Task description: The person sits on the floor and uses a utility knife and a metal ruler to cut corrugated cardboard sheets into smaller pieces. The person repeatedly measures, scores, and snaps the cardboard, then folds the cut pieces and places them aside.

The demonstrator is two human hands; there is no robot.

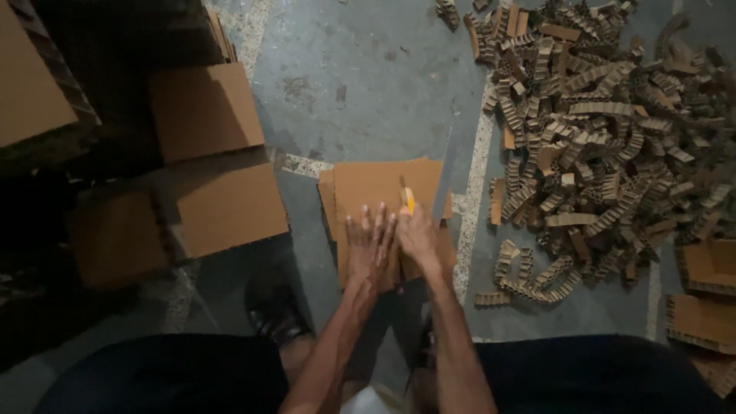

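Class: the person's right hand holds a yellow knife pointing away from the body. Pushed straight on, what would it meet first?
The right hand and knife would probably only cross more of the cardboard sheets, then bare concrete floor. Depth is unclear.

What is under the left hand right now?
The left hand lies flat on a stack of brown cardboard sheets on the grey floor. The cardboard beneath the palm is covered, so any cut line there is hidden.
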